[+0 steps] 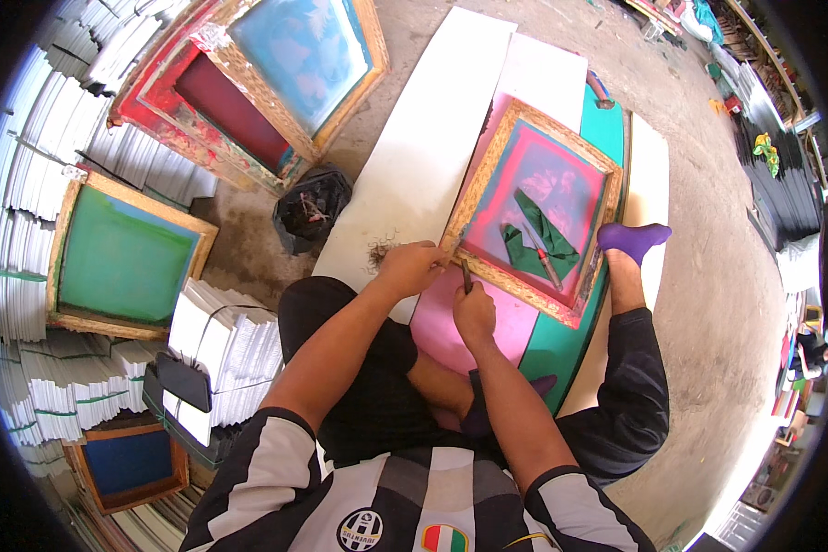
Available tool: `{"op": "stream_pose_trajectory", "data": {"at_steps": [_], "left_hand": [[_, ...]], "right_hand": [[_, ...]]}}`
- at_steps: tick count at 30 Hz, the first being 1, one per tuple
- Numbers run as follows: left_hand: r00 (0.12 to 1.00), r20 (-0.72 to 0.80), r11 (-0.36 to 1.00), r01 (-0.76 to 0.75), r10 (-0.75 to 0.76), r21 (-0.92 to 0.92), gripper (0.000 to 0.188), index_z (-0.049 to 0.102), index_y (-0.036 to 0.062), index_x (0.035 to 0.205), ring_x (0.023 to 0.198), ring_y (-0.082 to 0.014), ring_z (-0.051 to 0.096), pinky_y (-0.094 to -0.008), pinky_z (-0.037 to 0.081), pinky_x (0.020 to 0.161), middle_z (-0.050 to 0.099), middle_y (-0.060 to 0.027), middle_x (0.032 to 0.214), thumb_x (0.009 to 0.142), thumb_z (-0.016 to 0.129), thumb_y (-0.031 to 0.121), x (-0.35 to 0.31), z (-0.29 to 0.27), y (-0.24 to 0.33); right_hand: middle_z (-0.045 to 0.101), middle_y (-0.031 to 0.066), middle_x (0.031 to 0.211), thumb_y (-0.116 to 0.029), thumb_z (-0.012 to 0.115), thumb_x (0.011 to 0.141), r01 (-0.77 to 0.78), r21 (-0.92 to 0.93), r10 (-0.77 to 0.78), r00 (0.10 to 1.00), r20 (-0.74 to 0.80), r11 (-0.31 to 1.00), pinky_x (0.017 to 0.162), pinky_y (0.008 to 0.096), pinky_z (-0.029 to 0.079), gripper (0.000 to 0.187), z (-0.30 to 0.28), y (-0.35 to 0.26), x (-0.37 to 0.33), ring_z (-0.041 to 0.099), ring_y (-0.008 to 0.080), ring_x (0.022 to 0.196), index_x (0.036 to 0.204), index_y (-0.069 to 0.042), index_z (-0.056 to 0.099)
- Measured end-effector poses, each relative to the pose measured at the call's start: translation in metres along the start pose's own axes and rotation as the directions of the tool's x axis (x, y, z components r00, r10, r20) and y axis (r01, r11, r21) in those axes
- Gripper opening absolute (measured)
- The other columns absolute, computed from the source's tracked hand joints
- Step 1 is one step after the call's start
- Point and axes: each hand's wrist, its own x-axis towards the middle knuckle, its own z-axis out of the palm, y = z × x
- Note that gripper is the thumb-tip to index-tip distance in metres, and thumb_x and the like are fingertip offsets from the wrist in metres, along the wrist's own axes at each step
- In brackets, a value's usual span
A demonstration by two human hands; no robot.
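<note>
In front of me lies a wooden screen-printing frame [490, 189] with pink and bluish mesh, tilted on the boards. My left hand [412, 269] is closed beside its near left corner, fingertips drawn together; what they pinch is too small to make out. Wrapped in the fingers of my right hand [475, 313] is a slim dark tool [466, 276], its upper end against the near wooden bar. On the mesh rest folded dark green cloth pieces [547, 225] and a red-handled tool [549, 269]. Small dark scraps [383, 252] are scattered on the white board by my left hand.
Long boards, white [423, 120], pink [437, 331] and green [561, 345], lie under the frame. A black bag of scraps [313, 210] stands to the left. More frames, blue [304, 55] and green [124, 258], lean by tied white stacks [235, 340]. My purple-socked foot [633, 244] touches the frame's right side.
</note>
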Motion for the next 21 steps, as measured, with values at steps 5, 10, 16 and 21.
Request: {"op": "stream_pose_trajectory", "data": {"at_steps": [5, 10, 16, 21], "left_hand": [[0.989, -0.089, 0.993, -0.114, 0.115, 0.023, 0.021, 0.071, 0.0204, 0.108, 0.093, -0.0305, 0.07, -0.0448, 0.056, 0.077, 0.07, -0.0044, 0.102, 0.088, 0.069, 0.023, -0.002, 0.001, 0.001], [0.965, -0.085, 0.957, -0.229, 0.247, 0.18, 0.018, 0.073, 0.0213, 0.105, 0.09, -0.0298, 0.07, -0.0446, 0.056, 0.075, 0.071, -0.0045, 0.096, 0.088, 0.068, 0.023, 0.002, 0.01, -0.008], [0.99, -0.041, 0.955, -0.119, 0.135, 0.273, 0.015, 0.077, 0.016, 0.096, 0.087, -0.0306, 0.071, -0.0463, 0.057, 0.074, 0.073, -0.007, 0.094, 0.089, 0.066, 0.025, -0.001, -0.002, -0.003], [0.915, 0.038, 0.877, 0.371, -0.401, 0.304, 0.021, 0.078, 0.0101, 0.095, 0.093, -0.0332, 0.073, -0.0459, 0.058, 0.08, 0.075, -0.0153, 0.101, 0.089, 0.069, 0.028, 0.0, -0.012, -0.022]], "right_hand": [[0.07, 0.0294, 0.095, -0.037, 0.056, 0.097, 0.117, 0.028, -0.12, 0.986, 0.114, 0.993, 0.081, 0.0591, 0.053, 0.037, -0.015, 0.003, -0.01, 0.069, 0.049, 0.092, 0.108, -0.002, 0.063], [0.069, 0.0259, 0.092, -0.031, 0.061, 0.095, 0.228, 0.145, -0.254, 0.948, 0.192, 0.963, 0.076, 0.0527, 0.054, 0.032, -0.015, 0.015, -0.007, 0.069, 0.0427, 0.085, 0.106, -0.001, 0.063], [0.068, 0.0151, 0.086, -0.03, 0.065, 0.094, -0.165, 0.556, -0.216, 0.803, 0.555, 0.814, 0.064, 0.0405, 0.057, 0.033, -0.038, 0.016, -0.001, 0.07, 0.0273, 0.07, 0.107, 0.0, 0.063], [0.066, 0.0147, 0.084, -0.027, 0.066, 0.093, -0.344, 0.471, -0.066, 0.748, 0.66, 0.812, 0.059, 0.0395, 0.058, 0.034, -0.067, 0.015, 0.018, 0.07, 0.0253, 0.069, 0.11, 0.001, 0.061]]}}
